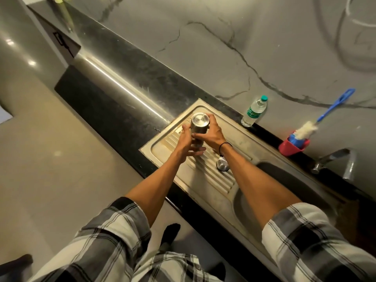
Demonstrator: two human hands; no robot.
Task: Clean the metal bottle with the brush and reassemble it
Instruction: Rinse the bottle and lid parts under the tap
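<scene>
I have the metal bottle (199, 124) gripped in my right hand (211, 135) above the draining board (213, 180), my left hand (186, 142) open against its side, apparently base upward; next I must reach for the brush (317, 123), then the cap (222, 164).

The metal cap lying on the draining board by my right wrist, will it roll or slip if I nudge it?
The metal cap looks round and polished, so it may slide easily. It lies across the ridges of the draining board, which could stop it from rolling far. It sits near the sink basin, so a hard nudge might send it in.
</scene>
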